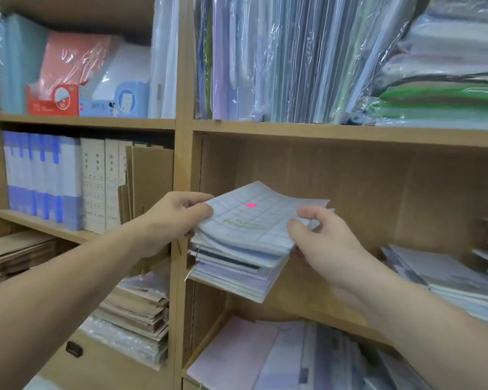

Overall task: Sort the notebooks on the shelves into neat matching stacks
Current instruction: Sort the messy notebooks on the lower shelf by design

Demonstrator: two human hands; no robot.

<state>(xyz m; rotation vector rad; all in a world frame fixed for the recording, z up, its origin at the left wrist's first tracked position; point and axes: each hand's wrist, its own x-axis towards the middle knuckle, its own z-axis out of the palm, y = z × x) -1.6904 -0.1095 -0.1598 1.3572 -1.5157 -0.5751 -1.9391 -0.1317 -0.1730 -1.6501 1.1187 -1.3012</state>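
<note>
While both hands work at it, the stack of notebooks (237, 266) sits at the left end of the middle right compartment, close against the vertical divider (183, 153). Its near corner juts past the front edge of the shelf board (307, 311). Stack edges are ragged, with spines and corners stepped, not flush.

The top notebook (254, 223) has a pale grid cover, green lettering and a pink mark. It is bowed upward, lifted off the ones below. The left hand (178, 218) grips its left edge, thumb on top and fingers curled under. The right hand (321, 243) pinches the right edge, thumb pressed on the cover and forefinger hooked over the far side; the other fingers are curled and hidden below.

Open room: bare shelf board to the right of the stack, up to a second pile of notebooks (445, 280) at the far right, well apart. That pile is fanned and uneven too. The brown back panel (350, 187) is bare above both piles, leaving plenty of height under the shelf above.

Upper compartment: plastic-wrapped notebooks (279, 57) stand upright, packed tight and leaning. Lower compartment: more pastel notebooks (279, 358) lie slanted. Left bay: blue and white binders (43, 175) stand upright, with kraft-brown notebooks (138, 311) stacked flat below them, edges loose.
</note>
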